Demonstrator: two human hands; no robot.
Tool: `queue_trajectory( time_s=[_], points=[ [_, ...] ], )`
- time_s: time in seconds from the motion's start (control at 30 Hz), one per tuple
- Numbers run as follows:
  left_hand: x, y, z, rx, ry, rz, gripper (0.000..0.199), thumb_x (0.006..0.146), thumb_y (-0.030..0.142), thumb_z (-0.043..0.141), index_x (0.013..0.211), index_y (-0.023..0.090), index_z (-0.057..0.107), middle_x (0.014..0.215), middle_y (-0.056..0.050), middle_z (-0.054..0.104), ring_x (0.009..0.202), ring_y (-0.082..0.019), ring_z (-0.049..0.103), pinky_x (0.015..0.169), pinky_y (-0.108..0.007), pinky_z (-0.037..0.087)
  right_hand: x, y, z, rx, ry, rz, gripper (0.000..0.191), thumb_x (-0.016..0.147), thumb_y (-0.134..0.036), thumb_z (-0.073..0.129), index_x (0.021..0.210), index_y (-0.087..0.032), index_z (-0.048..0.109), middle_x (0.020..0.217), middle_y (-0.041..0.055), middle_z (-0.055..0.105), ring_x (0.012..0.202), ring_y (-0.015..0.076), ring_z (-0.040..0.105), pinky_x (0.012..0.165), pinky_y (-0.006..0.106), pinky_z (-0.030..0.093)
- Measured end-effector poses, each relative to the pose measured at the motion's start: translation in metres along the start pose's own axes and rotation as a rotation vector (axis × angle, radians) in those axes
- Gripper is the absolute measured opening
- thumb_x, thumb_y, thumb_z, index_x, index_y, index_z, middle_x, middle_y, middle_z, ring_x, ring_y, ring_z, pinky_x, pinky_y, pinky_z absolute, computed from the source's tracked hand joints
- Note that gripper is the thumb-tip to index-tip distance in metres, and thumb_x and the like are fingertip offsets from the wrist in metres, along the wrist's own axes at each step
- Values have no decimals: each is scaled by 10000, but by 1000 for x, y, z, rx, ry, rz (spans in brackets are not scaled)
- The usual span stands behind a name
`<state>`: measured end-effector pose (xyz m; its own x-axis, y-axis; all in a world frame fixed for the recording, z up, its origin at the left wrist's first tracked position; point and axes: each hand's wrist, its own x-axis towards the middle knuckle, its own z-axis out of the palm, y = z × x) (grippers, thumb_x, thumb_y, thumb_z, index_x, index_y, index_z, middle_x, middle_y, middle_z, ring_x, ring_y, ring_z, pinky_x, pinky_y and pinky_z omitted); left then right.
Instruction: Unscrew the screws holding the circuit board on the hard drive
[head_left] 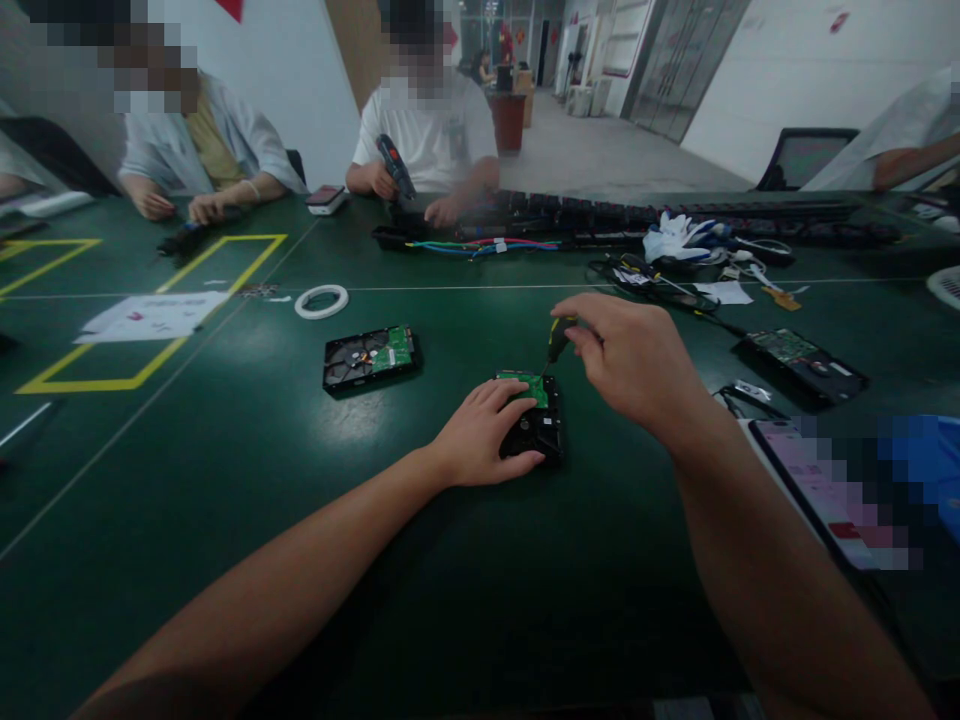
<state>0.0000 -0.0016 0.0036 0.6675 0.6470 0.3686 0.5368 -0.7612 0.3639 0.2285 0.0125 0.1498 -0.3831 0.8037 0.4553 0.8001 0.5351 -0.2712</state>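
A black hard drive [551, 437] with a green circuit board lies flat on the table in front of me. My left hand [484, 430] spans it from the left and holds it down, fingers over the board and thumb along the near part. Pinched in my right hand [626, 350] is a small screwdriver [559, 338] with a dark and yellow handle. It points down at the far right part of the board; the tip is too small to make out. Further left lies a second hard drive [369, 358], and a third hard drive [802, 365] is at the right.
A white tape roll [321, 301] and paper sheets [150, 318] lie at the left. Cable bundles [675, 215], gloves [682, 238] and tools crowd the back right. A phone [817, 490] is near my right forearm. Across the table, a person holds a power screwdriver [395, 165].
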Motion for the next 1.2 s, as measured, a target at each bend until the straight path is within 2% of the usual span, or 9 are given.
queue_trajectory(
  time_s=[0.2, 0.4, 0.57, 0.7, 0.8, 1.0, 1.2],
  points=[
    [0, 0, 0, 10, 4, 10, 727, 962, 643, 711, 1516, 199, 552, 1588, -189, 538, 1516, -400, 501, 1297, -617, 402, 1, -2, -3, -46, -4, 23, 210, 987, -138, 641, 1146, -206, 760, 1193, 122, 810, 1100, 323, 738, 947, 449, 522],
    [0, 0, 1, -4, 12, 10, 731, 955, 638, 720, 1515, 200, 552, 1584, -189, 539, 1518, -406, 499, 1301, -615, 399, 2, -5, -4, -80, -2, 65, 39, 987, -238, 737, 1020, -218, 737, 1079, 100, 785, 879, 254, 694, 844, 394, 485],
    [0, -1, 1, 3, 11, 13, 737, 959, 639, 716, 1528, 206, 537, 1598, -187, 531, 1520, -407, 495, 1297, -632, 398, 1, -3, 0, -87, 15, 85, 188, 983, -357, 766, 904, -215, 670, 941, 82, 745, 832, 246, 662, 772, 368, 429],
    [0, 0, 1, 13, 10, 14, 727, 966, 637, 710, 1519, 194, 548, 1591, -191, 537, 1520, -402, 497, 1300, -624, 396, 1, -5, 0, -24, -17, 60, 90, 993, -268, 706, 944, -210, 658, 941, 74, 757, 820, 235, 666, 762, 356, 428],
    [0, 0, 0, 9, 14, 13, 721, 962, 633, 715, 1514, 199, 553, 1589, -189, 537, 1519, -404, 500, 1299, -626, 398, 1, -6, -1, -27, -72, 20, 58, 1004, -230, 667, 1036, -192, 697, 1006, 95, 785, 886, 258, 699, 814, 376, 463],
    [0, -1, 1, -5, 19, 17, 732, 953, 639, 724, 1515, 203, 553, 1586, -189, 539, 1513, -407, 505, 1294, -633, 401, 3, 1, 3, -51, -119, -1, 236, 1045, -174, 554, 1138, -157, 771, 1212, 154, 797, 1149, 322, 727, 1015, 454, 522],
    [0, 0, 1, -16, 19, 15, 726, 954, 640, 720, 1516, 211, 554, 1586, -187, 540, 1508, -412, 509, 1286, -641, 406, 2, 9, 11, -17, -120, -77, 326, 968, -56, 542, 1190, -147, 763, 1320, 157, 776, 1228, 336, 706, 1106, 498, 512]
  ],
)
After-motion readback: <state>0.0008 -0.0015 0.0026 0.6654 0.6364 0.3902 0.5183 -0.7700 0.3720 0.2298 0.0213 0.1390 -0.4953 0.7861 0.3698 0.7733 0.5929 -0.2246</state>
